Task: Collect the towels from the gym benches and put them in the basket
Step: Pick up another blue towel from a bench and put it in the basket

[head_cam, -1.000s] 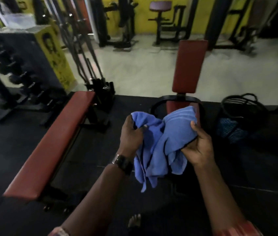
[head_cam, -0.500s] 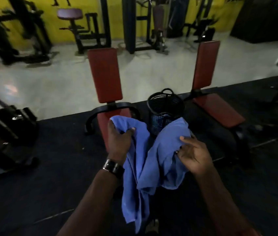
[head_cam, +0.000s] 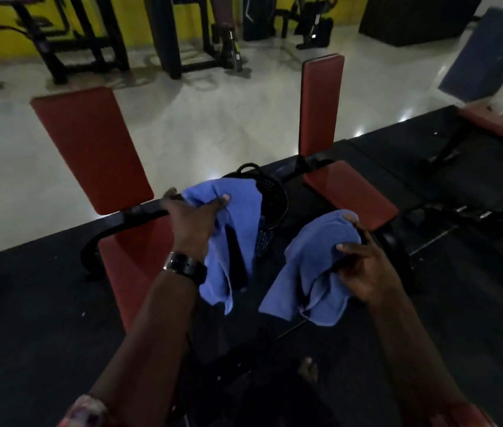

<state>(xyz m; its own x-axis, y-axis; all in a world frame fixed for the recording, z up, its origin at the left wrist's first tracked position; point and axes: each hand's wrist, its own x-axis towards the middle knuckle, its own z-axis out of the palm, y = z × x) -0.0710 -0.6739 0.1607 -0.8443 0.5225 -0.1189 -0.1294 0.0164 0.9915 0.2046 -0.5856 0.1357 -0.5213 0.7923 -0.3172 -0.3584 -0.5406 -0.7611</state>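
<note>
blue towels are held apart, one gripped in the left hand (head_cam: 193, 223) over the basket (head_cam: 270, 204), one bunched in the right hand (head_cam: 364, 269) nearer, likely for dropping in.

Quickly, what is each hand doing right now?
Left hand: closed on a blue towel.
Right hand: closed on another blue towel.

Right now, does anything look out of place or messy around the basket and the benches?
Nothing stands out. Each hand, left and right, holds a blue towel, the left towel and right towel, near the black basket. Both red benches stand upright and bare.
</note>
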